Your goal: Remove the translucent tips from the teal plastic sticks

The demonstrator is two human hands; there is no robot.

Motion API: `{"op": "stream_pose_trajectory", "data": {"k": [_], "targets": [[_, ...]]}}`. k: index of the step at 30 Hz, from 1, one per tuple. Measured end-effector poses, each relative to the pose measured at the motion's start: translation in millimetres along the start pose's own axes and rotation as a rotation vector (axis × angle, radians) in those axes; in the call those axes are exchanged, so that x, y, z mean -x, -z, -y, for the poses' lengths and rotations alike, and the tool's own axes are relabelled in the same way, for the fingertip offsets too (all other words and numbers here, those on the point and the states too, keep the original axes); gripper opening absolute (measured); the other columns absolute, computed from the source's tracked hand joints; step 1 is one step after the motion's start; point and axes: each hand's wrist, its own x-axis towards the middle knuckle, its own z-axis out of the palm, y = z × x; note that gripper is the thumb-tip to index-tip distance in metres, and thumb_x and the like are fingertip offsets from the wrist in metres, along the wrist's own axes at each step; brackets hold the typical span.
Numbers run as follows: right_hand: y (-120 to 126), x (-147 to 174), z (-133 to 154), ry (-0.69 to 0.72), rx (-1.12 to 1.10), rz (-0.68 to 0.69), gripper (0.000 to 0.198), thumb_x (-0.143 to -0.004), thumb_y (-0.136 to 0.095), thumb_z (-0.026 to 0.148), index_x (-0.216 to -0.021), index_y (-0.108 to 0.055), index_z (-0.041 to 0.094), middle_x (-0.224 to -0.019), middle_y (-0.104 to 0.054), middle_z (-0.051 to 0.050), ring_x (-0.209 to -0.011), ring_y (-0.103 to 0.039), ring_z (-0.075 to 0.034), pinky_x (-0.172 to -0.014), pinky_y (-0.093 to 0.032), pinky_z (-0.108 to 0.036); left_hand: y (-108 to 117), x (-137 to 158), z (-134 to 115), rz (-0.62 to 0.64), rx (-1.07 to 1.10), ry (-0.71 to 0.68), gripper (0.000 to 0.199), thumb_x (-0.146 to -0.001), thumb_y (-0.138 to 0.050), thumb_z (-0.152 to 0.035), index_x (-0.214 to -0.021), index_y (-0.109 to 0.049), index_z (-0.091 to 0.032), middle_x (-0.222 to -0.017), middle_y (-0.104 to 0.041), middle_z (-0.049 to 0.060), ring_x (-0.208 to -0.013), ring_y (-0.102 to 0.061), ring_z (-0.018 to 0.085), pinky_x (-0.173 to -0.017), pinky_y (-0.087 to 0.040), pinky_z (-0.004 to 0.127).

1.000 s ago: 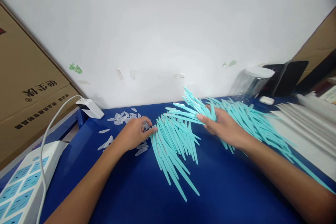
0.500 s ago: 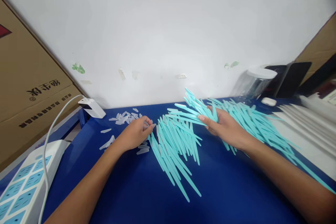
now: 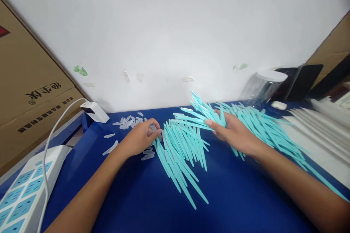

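My right hand (image 3: 229, 131) is closed around a fanned bunch of turquoise eyebrow razors (image 3: 202, 114), their blade ends pointing up and left. My left hand (image 3: 142, 136) pinches translucent blade caps (image 3: 152, 129) at the near end of a pile of razors (image 3: 180, 149) on the blue table. How many caps are between the fingers I cannot tell. Loose caps (image 3: 127, 122) lie behind that hand, and a few more caps (image 3: 148, 154) rest just below it. Under and beyond my right hand spreads another heap of razors (image 3: 262, 131).
A white power strip (image 3: 30, 185) with a cable and a small white device (image 3: 94, 112) are at left, beside a cardboard box (image 3: 35, 80). At right stand a clear jar (image 3: 264, 89), a white case (image 3: 279, 105), a dark phone-like slab (image 3: 304, 82) and white sheets (image 3: 322, 134).
Both hands stay nearly in place. The fingers of my left hand have shifted slightly, and the translucent caps in them show more. The whole view has drifted a little.
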Motion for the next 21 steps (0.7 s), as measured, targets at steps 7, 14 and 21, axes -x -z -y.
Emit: {"op": "stream_pose_trajectory", "data": {"k": [7,14,21], "targets": [[1.2,0.4,-2.0,0.006,-0.014,0.007,0.047,-0.092,-0.067,0.065,-0.091,-0.045,0.024,-0.065,-0.037,0.008,-0.050,-0.028,-0.008,-0.046,-0.021,-0.024,4.6,1.6,-1.0,0.021,-0.145,-0.052,0.033,-0.094,-0.059,-0.051,-0.108,-0.071,-0.024,-0.052,-0.040,-0.007,-0.047,-0.035,0.015,-0.052,-0.024,0.028],[1.5,-1.0,-2.6,0.001,0.007,0.000,0.048,-0.090,-0.071,0.064,-0.089,-0.046,0.023,-0.065,-0.039,0.008,-0.052,-0.031,-0.009,-0.048,-0.024,-0.025,5.3,0.8,6.3,0.107,-0.106,-0.012,0.035,-0.093,-0.061,-0.057,-0.100,-0.066,-0.024,-0.054,-0.040,-0.008,-0.049,-0.034,0.014,-0.051,-0.025,0.026],[1.2,-1.2,-4.6,-0.007,-0.035,0.005,0.048,-0.090,-0.071,0.064,-0.091,-0.046,0.024,-0.065,-0.040,0.008,-0.050,-0.028,-0.008,-0.047,-0.021,-0.024,7.4,2.1,2.4,0.114,-0.136,-0.016,0.040,-0.094,-0.060,-0.061,-0.087,-0.062,-0.022,-0.058,-0.049,-0.005,-0.052,-0.041,0.015,-0.051,-0.026,0.026]]}}
